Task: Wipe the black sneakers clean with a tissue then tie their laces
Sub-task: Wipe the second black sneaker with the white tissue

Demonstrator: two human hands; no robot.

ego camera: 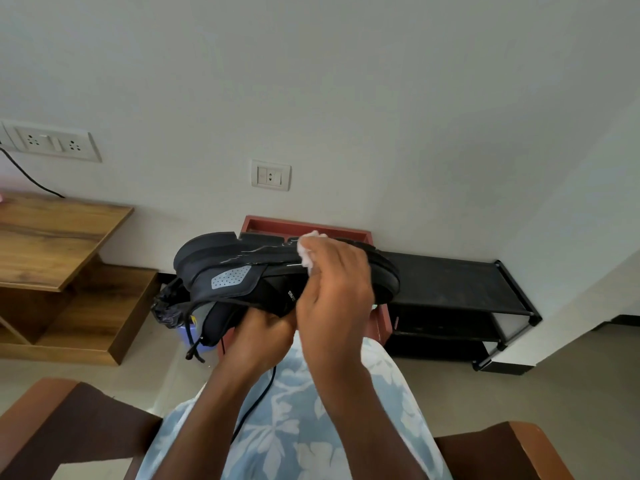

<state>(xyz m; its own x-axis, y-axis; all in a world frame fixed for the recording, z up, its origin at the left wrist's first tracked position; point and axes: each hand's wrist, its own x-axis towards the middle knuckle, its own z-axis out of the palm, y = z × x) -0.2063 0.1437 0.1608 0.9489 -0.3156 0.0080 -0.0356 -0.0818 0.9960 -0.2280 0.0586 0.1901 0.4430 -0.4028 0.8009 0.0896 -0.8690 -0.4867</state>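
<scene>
Now, the sneaker (221, 268) hung sideways above the lap (311, 427), laces (194, 341) dangling. The left hand (263, 336) curled into its collar, and the right hand (334, 296) pinched a tissue (306, 249) against the sole's edge. A hard wipe could twist the sneaker free.

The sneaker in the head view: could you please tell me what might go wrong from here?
The left hand grips the sneaker only near its opening, so wiping pressure might twist it loose. The small tissue in the right hand may shred against the sole edge. The loose laces dangle and could snag.
</scene>
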